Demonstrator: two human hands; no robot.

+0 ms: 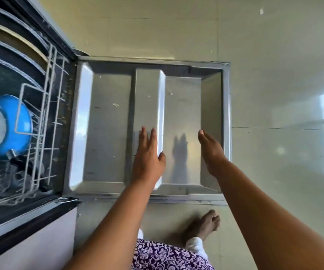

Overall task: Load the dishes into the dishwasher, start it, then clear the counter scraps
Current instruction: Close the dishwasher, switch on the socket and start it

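Observation:
The dishwasher door (108, 133) lies fully open and flat, its steel inner face up. My left hand (147, 158) hovers over its middle ridge, palm down, fingers apart and holding nothing. My right hand (211, 151) is over the door's right part near its outer edge, open and turned on its side. At the left, the white wire rack (38, 145) inside the dishwasher holds a blue pot (5, 125) on its side and several dark plates (11, 61) standing upright.
Pale glossy floor tiles (274, 94) surround the door. My bare foot (204, 225) stands just below the door's near edge, beside my purple patterned clothing (165, 256). A white cabinet front (30, 246) with a dark counter edge is at the lower left.

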